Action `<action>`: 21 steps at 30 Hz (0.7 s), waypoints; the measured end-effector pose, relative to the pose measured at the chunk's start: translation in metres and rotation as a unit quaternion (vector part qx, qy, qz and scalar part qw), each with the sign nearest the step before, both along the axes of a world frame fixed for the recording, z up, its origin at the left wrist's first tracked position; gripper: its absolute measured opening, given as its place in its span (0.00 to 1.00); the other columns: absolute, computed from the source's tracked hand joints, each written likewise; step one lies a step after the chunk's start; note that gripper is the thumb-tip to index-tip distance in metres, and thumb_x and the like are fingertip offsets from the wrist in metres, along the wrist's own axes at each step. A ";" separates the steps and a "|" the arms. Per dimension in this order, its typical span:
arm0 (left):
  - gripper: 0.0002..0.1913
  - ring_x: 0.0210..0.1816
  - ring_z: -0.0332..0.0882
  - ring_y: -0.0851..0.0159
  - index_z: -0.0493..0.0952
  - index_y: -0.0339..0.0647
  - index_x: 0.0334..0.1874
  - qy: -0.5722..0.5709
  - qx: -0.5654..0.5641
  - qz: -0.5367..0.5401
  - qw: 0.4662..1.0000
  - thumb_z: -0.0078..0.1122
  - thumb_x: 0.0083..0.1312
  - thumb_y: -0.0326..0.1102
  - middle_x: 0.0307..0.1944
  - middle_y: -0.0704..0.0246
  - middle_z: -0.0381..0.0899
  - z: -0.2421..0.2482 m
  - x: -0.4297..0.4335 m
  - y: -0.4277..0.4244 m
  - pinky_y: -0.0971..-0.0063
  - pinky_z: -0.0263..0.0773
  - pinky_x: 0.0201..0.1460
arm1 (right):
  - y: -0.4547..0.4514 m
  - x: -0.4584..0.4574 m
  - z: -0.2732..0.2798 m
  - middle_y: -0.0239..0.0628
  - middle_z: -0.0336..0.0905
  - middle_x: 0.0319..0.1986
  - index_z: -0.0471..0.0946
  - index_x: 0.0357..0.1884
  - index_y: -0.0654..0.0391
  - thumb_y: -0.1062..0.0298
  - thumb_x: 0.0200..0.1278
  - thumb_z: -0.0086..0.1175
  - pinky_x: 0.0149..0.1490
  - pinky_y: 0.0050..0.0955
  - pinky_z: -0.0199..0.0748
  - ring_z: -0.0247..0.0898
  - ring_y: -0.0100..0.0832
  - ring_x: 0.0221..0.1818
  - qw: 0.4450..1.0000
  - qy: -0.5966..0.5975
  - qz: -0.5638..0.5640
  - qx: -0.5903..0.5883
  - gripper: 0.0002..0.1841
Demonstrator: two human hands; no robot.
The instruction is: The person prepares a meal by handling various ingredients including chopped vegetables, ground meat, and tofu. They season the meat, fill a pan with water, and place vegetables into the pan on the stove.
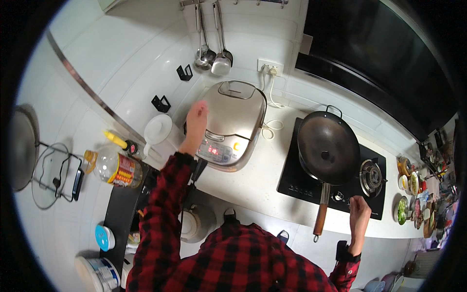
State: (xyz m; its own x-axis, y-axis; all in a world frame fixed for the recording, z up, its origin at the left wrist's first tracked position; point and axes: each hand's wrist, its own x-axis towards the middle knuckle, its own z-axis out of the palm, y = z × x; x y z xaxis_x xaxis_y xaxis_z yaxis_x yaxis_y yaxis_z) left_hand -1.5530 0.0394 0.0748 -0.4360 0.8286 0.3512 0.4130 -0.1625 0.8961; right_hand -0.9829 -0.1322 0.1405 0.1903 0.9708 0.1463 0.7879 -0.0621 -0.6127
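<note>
My left hand (pixel 197 118), slightly blurred, is over the left side of a silver rice cooker (pixel 233 109) with a lit red display. Its fingers look curled, and contact with the lid cannot be made out. My right hand (pixel 359 211) has bent fingers at the front of a black gas hob (pixel 292 182), beside the control knob (pixel 338 196). Whether its fingertips grip a second knob is hidden. A dark wok (pixel 328 146) rests on the left burner, its wooden handle (pixel 320 219) pointing towards me. The right burner (pixel 371 179) is uncovered.
Left of the cooker stand a lidded plastic pitcher (pixel 158 131) and an oil bottle (pixel 118 169). Ladles and turners (pixel 219 60) hang behind. Plugs sit in a wall socket (pixel 270 68). Bowls of chopped food (pixel 402 210) stand far right. A range hood (pixel 372 54) overhangs the hob.
</note>
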 end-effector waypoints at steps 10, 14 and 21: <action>0.35 0.77 0.50 0.51 0.57 0.34 0.75 0.334 -0.106 -0.122 0.929 0.41 0.76 0.55 0.76 0.52 0.55 0.017 -0.004 0.164 0.61 0.46 0.78 | -0.046 -0.162 0.032 0.40 0.75 0.20 0.80 0.35 0.65 0.68 0.71 0.55 0.30 0.29 0.69 0.71 0.29 0.22 0.994 0.064 -0.039 -0.082 0.10; 0.37 0.79 0.47 0.53 0.56 0.35 0.76 0.423 -0.143 -0.225 0.866 0.36 0.76 0.59 0.77 0.55 0.52 0.007 0.027 0.176 0.59 0.42 0.80 | -0.045 -0.178 0.027 0.37 0.76 0.22 0.79 0.36 0.66 0.64 0.73 0.53 0.32 0.26 0.69 0.71 0.27 0.25 0.996 0.041 -0.001 -0.083 0.13; 0.38 0.79 0.46 0.55 0.56 0.36 0.76 0.454 -0.171 -0.254 0.837 0.35 0.75 0.61 0.78 0.56 0.52 0.014 0.026 0.175 0.59 0.41 0.80 | -0.036 -0.187 0.023 0.38 0.76 0.22 0.80 0.36 0.66 0.66 0.72 0.54 0.32 0.27 0.69 0.70 0.27 0.25 0.998 0.039 0.033 -0.047 0.12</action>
State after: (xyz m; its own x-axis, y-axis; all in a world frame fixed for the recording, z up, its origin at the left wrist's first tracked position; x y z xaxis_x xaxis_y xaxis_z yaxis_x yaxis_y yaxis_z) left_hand -1.5267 0.2146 0.0886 0.3208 0.9458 0.0509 0.9043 -0.3218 0.2807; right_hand -1.1697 -0.1677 0.1639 0.1329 0.9903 0.0416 0.7426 -0.0716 -0.6659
